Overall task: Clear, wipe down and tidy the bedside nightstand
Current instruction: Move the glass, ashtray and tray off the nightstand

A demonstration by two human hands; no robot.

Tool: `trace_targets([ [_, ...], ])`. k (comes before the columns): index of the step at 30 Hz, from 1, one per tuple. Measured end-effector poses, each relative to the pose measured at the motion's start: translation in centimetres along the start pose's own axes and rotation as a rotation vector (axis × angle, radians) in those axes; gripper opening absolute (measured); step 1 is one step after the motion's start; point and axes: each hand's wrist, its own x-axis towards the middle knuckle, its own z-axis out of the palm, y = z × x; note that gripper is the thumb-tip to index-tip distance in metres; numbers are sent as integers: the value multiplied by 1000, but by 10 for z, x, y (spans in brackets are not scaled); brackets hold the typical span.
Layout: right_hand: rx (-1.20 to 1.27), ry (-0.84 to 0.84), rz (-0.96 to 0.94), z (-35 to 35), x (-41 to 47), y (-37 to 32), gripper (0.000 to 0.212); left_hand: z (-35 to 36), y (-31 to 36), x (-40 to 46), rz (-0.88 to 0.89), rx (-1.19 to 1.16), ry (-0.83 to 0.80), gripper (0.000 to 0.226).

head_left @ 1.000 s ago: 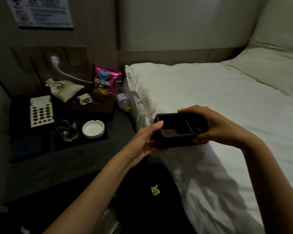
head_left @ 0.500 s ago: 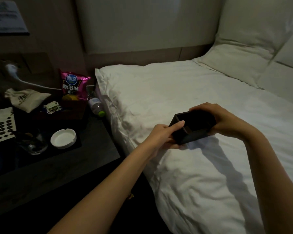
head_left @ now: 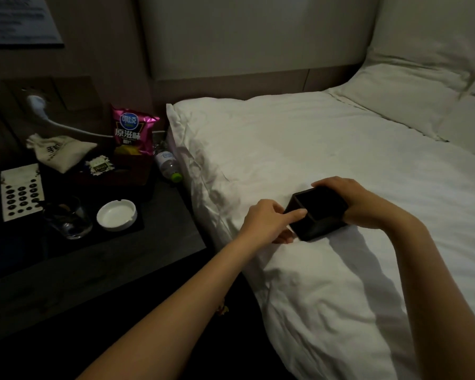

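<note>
White quilted duvet [head_left: 327,165] covers the bed, creased along its left edge. Two white pillows [head_left: 412,86] lean on the pale padded headboard [head_left: 244,34] at far right. Framed printed notice [head_left: 19,20] on the brown wall, top left.

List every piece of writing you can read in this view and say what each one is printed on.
"原滋味": large characters on the pink snack bag; the round blue logo above them is too blurred to read.
Cloth pouch: dark printed characters, too blurred to read.
Wall notice: lines of print, too small to read.
Small packet: label unreadable.
Water bottle: label unreadable.
White card: only rows of dark dots, no readable text.
</note>
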Motion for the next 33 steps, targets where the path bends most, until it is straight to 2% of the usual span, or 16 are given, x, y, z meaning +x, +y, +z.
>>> trace_targets([
  [3, -60, 15, -21, -7, -5, -29, 84, -17, -9, -8, 29, -103, 17, 38],
  [5, -3, 86, -152, -8, -6, -61, 84, -38, -20, -16, 54, -188, 59, 24],
  [8, 146, 142, -388, 4, 6, -120, 66, -80, -40, -32, 86, -149, 203, 3],
  [14, 339, 68, -554, 69, 60, -225, 35, -185, -81, -69, 39, -9, 452, 17],
  [18, 487, 1, -594, 114, 97, -282, 29, -255, -102, -89, 134, 245, 752, 14],
  [21, 538, -36, -573, 143, 125, -321, 35, -306, -113, -97, 199, 351, 972, 23],
  [23, 534, -59, -566, 157, 141, -344, 43, -336, -122, -98, 168, 456, 1048, 41],
  [25, 482, -68, -556, 171, 158, -359, 54, -360, -135, -94, 61, 551, 1018, 64],
  [28, 329, -68, -491, 191, 181, -366, 69, -378, -153, -85, -71, 549, 901, 92],
  [33, 187, -96, -404, 218, 207, -353, 89, -383, -175, -65, -83, 426, 794, 108],
])
